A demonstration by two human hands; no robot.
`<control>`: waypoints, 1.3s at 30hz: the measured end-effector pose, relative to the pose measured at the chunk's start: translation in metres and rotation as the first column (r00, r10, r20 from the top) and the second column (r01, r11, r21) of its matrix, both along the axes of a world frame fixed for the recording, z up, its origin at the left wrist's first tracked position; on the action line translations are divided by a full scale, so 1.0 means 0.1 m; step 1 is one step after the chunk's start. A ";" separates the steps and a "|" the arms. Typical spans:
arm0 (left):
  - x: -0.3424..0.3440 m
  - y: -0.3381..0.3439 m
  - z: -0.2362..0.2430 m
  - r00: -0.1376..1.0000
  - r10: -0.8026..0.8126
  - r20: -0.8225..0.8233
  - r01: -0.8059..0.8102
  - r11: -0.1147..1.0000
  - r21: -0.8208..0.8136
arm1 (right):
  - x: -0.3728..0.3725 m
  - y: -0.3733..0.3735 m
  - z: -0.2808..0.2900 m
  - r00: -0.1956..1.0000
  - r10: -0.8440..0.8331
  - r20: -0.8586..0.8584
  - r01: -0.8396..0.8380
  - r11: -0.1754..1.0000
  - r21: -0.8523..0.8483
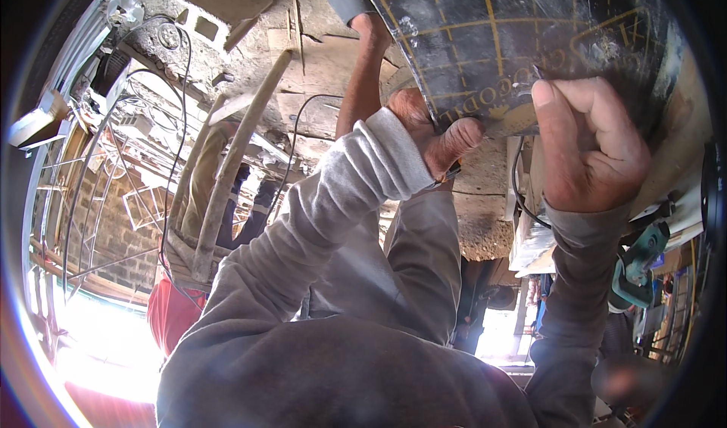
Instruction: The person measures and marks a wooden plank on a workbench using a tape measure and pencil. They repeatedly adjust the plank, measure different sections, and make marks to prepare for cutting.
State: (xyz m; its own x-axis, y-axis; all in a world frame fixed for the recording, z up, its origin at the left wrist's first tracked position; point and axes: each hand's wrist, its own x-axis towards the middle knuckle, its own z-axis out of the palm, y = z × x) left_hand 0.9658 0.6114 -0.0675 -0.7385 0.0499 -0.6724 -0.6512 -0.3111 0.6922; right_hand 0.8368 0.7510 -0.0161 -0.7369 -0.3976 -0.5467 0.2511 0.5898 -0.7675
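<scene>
A black curved sheet with yellow grid lines and yellow lettering, much like a cutting mat, bends across the upper right. At its lower left edge my left hand is closed, the thumb showing on the near side and the fingers mostly hidden behind. Over the sheet's lower right part, my right hand pinches with thumb and forefinger. A thin dark tip sticks out beyond that pinch, close to the sheet's face; its kind is too small to make out. Pale smudges mark the sheet near the tip.
A bare lower leg with a grey sandal is left of the sheet. Farther left are a hollow concrete block, wooden poles and loose black cables. A green power tool is at the right, near my forearm.
</scene>
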 end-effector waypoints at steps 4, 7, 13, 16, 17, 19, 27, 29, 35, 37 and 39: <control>0.00 0.01 0.00 0.999 0.032 -0.013 -0.032 0.999 0.010 | -0.02 0.02 -0.02 0.997 0.051 -0.056 -0.051 0.999 0.000; 0.00 0.01 0.00 0.999 0.032 -0.016 -0.031 0.999 0.019 | -0.01 0.04 -0.05 0.997 0.048 -0.056 -0.048 0.999 0.001; 0.02 0.00 0.02 0.998 0.027 0.055 -0.031 0.996 0.080 | 0.01 0.04 -0.04 0.999 0.034 -0.037 -0.035 0.999 -0.013; 0.04 -0.02 0.03 0.999 0.003 0.047 -0.008 0.995 0.100 | -0.02 0.07 -0.05 0.995 0.072 -0.065 -0.072 0.997 0.003; 0.06 -0.02 0.00 0.999 0.003 0.043 -0.008 0.995 0.102 | -0.02 0.07 -0.06 0.994 0.074 -0.084 -0.075 0.997 -0.008; 0.06 -0.02 0.00 0.999 0.007 0.036 -0.010 0.996 0.085 | -0.02 0.07 -0.08 0.991 0.074 -0.115 -0.077 0.997 -0.026; 0.03 0.03 0.00 0.997 0.061 -0.050 -0.061 0.998 -0.007 | 0.01 0.06 -0.11 0.993 0.021 -0.113 -0.028 0.998 -0.063; 0.03 0.00 0.01 1.000 -0.009 -0.017 0.009 1.000 -0.014 | 0.03 0.05 -0.09 0.994 -0.004 -0.107 -0.003 0.997 -0.072; -0.01 0.04 0.03 0.999 0.031 -0.041 -0.034 0.998 -0.059 | -0.02 -0.03 -0.12 0.955 0.112 -0.274 -0.121 0.993 -0.015; 0.05 0.01 0.02 0.999 0.021 0.036 -0.020 1.000 -0.007 | -0.06 -0.02 -0.14 0.934 0.164 -0.317 -0.168 0.986 0.015; 0.07 0.03 0.04 0.997 0.018 0.075 -0.019 1.000 0.007 | -0.06 0.00 -0.08 0.948 0.191 -0.256 -0.173 0.981 0.091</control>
